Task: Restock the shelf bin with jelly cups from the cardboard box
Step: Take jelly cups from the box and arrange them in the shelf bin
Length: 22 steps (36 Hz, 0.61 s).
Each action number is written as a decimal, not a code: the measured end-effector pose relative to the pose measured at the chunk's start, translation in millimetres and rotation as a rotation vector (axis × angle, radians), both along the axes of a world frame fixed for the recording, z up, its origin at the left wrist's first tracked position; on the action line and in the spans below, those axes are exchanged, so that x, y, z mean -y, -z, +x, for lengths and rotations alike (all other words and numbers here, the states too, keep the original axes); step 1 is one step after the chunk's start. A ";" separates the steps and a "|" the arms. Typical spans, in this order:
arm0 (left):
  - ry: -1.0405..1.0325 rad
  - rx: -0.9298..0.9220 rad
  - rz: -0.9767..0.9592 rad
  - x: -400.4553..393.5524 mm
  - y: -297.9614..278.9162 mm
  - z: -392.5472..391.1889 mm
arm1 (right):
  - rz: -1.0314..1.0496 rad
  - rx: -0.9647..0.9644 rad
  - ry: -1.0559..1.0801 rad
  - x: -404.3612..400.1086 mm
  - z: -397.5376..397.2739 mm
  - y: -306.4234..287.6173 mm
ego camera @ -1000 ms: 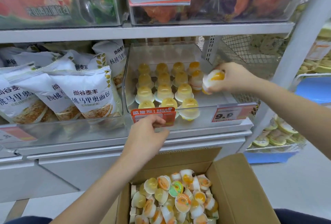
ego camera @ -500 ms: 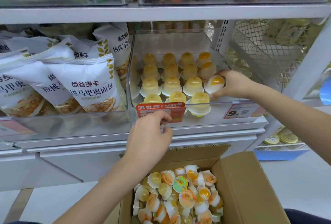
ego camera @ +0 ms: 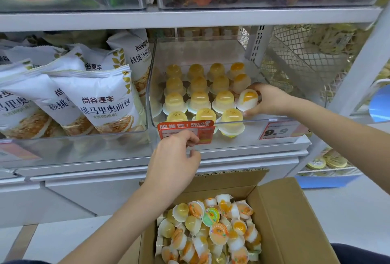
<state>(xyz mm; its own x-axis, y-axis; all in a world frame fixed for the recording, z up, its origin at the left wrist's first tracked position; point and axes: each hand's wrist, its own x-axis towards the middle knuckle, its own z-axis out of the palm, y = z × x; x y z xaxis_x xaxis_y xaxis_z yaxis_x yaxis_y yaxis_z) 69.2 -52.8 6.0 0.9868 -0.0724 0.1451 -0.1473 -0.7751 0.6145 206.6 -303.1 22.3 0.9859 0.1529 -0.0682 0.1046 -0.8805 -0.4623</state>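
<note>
As a small dome-shaped jelly cup of cloudy white plastic with an orange fruit piece inside (ego camera: 247,99) goes into the third row of a clear acrylic shelf bin (ego camera: 251,135), the person's right hand (ego camera: 268,100) grasps it, fingers curled round its far side and thumb low at the near edge. The cup is tilted and touches the neighbouring yellow cup just left of the fingertips; it appears not yet seated. The left hand (ego camera: 173,166) pinches the lower edge of a red paper promotion tag (ego camera: 186,129) clipped to the bin's front wall.

Rows of glossy, translucent yellow jelly cups (ego camera: 198,95) stand dome-up on flared rims beyond and left of the right fingers. Below the left wrist, an open brown cardboard box (ego camera: 295,221) holds a loose heap of more cups, foil lids showing.

The risk, on this evidence: the smooth, rounded cup could roll onto its side if released at a tilt, or nudge the tightly packed front cup, which sits against the wall beside the right thumb.

Left of the bin, matte white crinkled bread bags (ego camera: 105,103) lean in another clear bin; a white price label (ego camera: 278,131) sits under the right wrist.
</note>
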 end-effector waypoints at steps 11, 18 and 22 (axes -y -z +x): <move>0.073 0.024 0.031 -4.4 14.6 -8.1 | 0.195 0.439 0.105 10.4 -81.3 -30.6; 0.121 -0.034 0.143 -4.5 60.8 -27.8 | -0.016 0.442 -0.255 7.7 -165.8 29.1; 0.240 -0.232 0.459 -6.9 107.8 -40.0 | -0.196 0.120 -0.345 5.3 -183.3 92.5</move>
